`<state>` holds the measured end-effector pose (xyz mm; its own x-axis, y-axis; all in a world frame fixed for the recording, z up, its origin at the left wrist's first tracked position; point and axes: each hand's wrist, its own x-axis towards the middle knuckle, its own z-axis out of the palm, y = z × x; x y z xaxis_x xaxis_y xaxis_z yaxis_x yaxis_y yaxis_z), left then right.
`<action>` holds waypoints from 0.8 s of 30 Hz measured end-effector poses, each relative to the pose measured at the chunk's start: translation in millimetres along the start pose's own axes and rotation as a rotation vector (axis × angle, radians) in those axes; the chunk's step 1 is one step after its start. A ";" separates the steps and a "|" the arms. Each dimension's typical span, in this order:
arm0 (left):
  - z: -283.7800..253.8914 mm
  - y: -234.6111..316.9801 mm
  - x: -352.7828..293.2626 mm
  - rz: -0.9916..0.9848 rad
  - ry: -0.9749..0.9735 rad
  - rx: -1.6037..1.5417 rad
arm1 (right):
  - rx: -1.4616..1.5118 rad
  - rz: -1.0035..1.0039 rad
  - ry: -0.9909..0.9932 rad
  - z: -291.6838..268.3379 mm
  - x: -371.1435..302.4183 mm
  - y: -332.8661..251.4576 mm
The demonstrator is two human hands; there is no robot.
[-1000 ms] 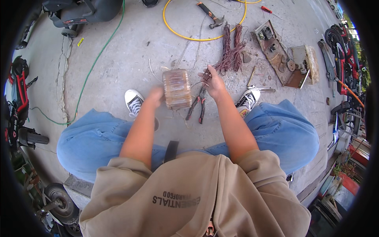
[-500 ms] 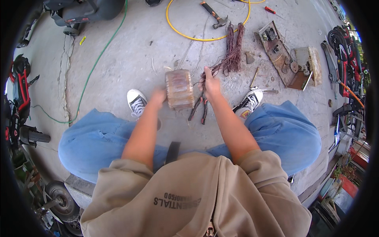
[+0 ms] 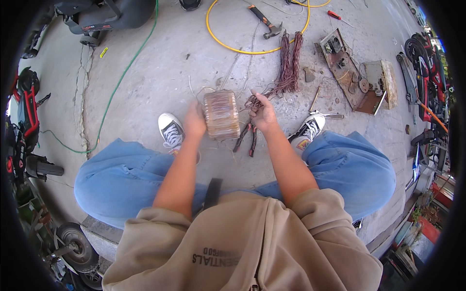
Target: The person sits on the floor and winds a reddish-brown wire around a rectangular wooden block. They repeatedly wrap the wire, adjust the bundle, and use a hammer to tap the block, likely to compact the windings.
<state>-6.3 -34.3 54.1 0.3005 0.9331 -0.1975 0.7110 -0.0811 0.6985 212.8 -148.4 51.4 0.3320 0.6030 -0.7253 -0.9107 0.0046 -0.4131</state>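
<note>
A thick drum-shaped wire coil, brown and tan with a pale ridged rim, is between my hands above the concrete. My left hand, slightly blurred, grips its left side; the fingertips are partly hidden behind it. My right hand, just right of the coil, is closed on a looped end of dark reddish-brown wire, its thumb raised. The rest of that wire lies in a long folded bundle on the ground beyond. Under my right hand, pliers with dark red-and-black handles lie on the floor.
Beyond lie a hammer, a yellow hose and a red screwdriver. An opened metal housing stands to the right. A green cord crosses the left floor. My shoes flank the work.
The coil has tilted slightly, and my left hand sits higher against its side. My right hand has turned, showing more of the palm side. The view has shifted a little.
</note>
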 end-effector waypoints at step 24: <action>-49.7 7.9 70.7 0.306 0.356 0.040 | -0.187 -0.096 0.185 -20.8 7.5 -2.7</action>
<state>-11.0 48.4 79.9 0.2685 0.9256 0.2666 0.6497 -0.3784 0.6593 222.9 -160.4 35.6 0.4690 0.4512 -0.7592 -0.8176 -0.1034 -0.5665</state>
